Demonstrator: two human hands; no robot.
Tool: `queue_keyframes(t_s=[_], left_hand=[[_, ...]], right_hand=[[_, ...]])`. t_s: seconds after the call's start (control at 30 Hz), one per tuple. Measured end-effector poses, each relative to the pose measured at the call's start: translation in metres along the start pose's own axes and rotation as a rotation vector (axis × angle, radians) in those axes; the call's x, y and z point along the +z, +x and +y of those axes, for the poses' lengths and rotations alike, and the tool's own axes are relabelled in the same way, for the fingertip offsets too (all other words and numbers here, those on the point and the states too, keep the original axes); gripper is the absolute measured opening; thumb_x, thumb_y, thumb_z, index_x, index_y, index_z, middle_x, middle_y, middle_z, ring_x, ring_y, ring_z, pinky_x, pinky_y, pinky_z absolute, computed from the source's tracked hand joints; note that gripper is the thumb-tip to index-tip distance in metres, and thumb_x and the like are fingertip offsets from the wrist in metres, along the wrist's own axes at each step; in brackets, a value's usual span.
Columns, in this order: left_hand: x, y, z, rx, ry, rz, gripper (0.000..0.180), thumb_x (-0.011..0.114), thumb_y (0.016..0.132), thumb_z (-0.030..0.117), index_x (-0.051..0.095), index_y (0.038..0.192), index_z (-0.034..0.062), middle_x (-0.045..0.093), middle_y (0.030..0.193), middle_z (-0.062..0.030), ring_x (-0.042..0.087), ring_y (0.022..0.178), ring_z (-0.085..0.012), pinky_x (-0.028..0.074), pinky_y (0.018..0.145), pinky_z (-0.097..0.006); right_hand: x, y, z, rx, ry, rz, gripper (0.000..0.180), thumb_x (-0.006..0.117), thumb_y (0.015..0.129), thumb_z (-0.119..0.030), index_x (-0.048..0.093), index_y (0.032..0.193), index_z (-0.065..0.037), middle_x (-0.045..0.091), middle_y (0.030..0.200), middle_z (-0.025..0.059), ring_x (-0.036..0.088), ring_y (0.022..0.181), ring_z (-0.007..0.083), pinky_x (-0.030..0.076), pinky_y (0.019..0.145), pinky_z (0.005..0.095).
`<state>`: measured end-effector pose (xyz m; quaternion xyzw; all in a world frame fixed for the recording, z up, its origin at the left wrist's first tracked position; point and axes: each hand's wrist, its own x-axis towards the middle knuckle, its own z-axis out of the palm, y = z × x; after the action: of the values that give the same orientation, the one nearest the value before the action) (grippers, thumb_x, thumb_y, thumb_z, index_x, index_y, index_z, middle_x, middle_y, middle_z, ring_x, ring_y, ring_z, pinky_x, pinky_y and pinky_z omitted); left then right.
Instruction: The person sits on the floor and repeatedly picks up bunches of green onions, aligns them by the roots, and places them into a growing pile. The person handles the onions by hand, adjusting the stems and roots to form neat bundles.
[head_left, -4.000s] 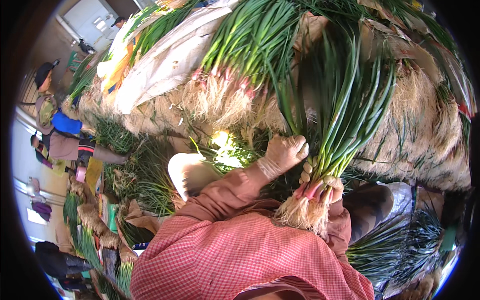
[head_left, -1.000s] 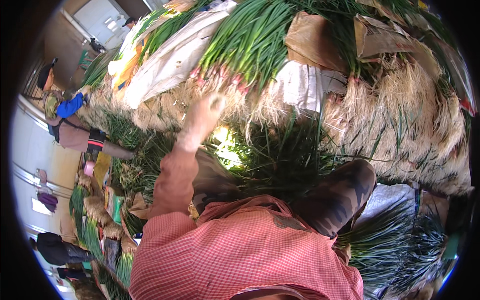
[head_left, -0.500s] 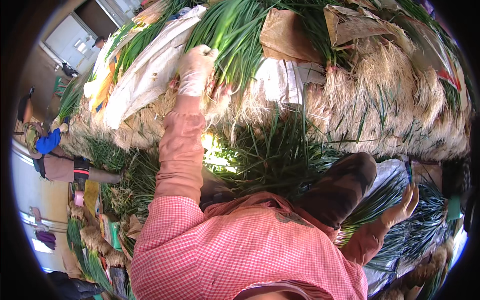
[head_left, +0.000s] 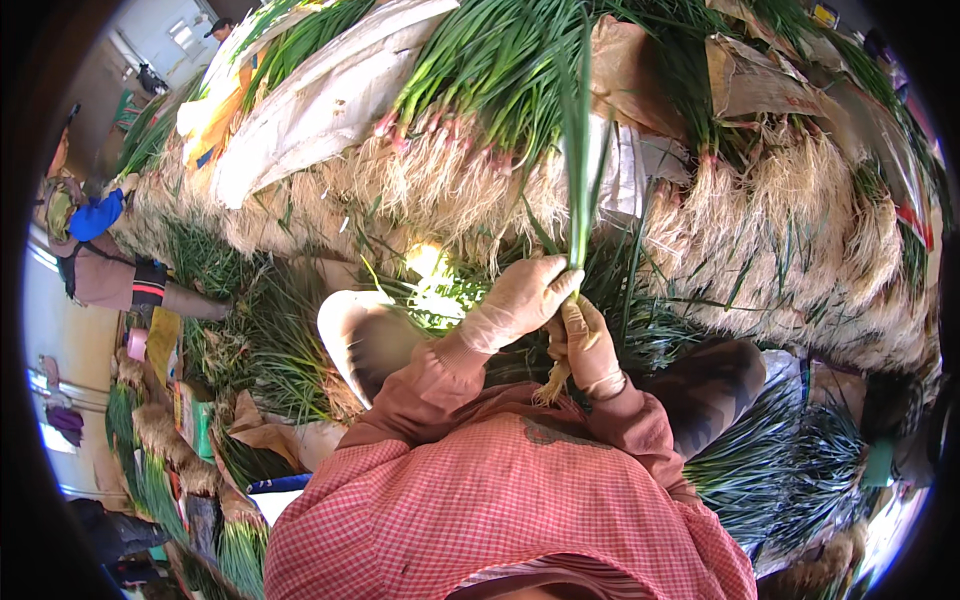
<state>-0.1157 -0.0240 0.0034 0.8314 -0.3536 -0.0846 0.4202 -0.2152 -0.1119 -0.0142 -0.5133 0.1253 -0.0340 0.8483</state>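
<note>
Both gloved hands are together in front of my chest on one green onion (head_left: 579, 190). My left hand (head_left: 520, 300) closes round its stem just below the green leaves, which point away from me. Close beside it, my right hand (head_left: 590, 350) pinches the lower stem. Pale roots (head_left: 552, 386) hang out below the fingers toward my lap. The stem between the hands is mostly hidden by the fingers. Beyond them lies a pile of green onions (head_left: 480, 80), roots toward me and leaves pointing away.
A white sack (head_left: 320, 100) and a brown sheet (head_left: 635, 75) lie over the pile. Loose leaves cover the ground around my knees. More onions (head_left: 740, 470) lie at my right. Another person (head_left: 95, 240) in a blue sleeve works at the far left.
My left hand has come back from the pile toward my chest with a green onion. My right hand has moved in from the right side and now grips it too.
</note>
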Motion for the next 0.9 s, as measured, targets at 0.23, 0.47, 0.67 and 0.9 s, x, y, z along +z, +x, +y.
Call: queue_keyframes(t_s=[0.23, 0.47, 0.67, 0.9], left_hand=[[0.045, 0.013, -0.016, -0.517, -1.180, -0.196, 0.035, 0.049, 0.095, 0.042, 0.055, 0.087, 0.0075, 0.053, 0.077, -0.0003, 0.051, 0.066, -0.0119, 0.043, 0.058, -0.024], [0.048, 0.021, -0.008, -0.400, -1.127, -0.158, 0.039, 0.046, 0.096, 0.041, 0.061, 0.082, 0.0081, 0.054, 0.068, 0.0011, 0.047, 0.059, -0.0086, 0.040, 0.056, -0.023], [0.057, 0.020, 0.001, -0.833, -1.416, -0.222, 0.032, 0.044, 0.096, 0.034, 0.057, 0.076, 0.0124, 0.051, 0.065, 0.0027, 0.044, 0.054, -0.0095, 0.038, 0.052, -0.024], [0.030, 0.026, 0.004, -0.367, -0.819, -0.091, 0.028, 0.051, 0.095, 0.023, 0.063, 0.086, -0.0004, 0.061, 0.068, -0.0028, 0.049, 0.051, -0.0081, 0.039, 0.045, -0.022]], right_hand=[[-0.005, -0.013, -0.005, 0.127, 0.378, -0.124, 0.036, 0.047, 0.096, -0.041, 0.036, 0.072, -0.017, 0.025, 0.053, -0.0073, 0.020, 0.040, 0.0053, 0.016, 0.036, 0.0218], [-0.016, -0.012, -0.006, 0.290, 0.573, -0.139, 0.040, 0.048, 0.094, -0.047, 0.034, 0.068, -0.019, 0.025, 0.053, -0.0068, 0.019, 0.040, 0.0065, 0.017, 0.036, 0.0224], [-0.023, -0.012, -0.008, 0.297, 0.641, -0.232, 0.044, 0.046, 0.094, -0.049, 0.032, 0.064, -0.019, 0.025, 0.051, -0.0065, 0.020, 0.039, 0.0067, 0.017, 0.035, 0.0224], [-0.020, -0.016, -0.012, 0.201, 0.388, -0.155, 0.042, 0.044, 0.095, -0.048, 0.038, 0.070, -0.015, 0.023, 0.051, -0.0061, 0.020, 0.041, 0.0062, 0.018, 0.037, 0.0235]])
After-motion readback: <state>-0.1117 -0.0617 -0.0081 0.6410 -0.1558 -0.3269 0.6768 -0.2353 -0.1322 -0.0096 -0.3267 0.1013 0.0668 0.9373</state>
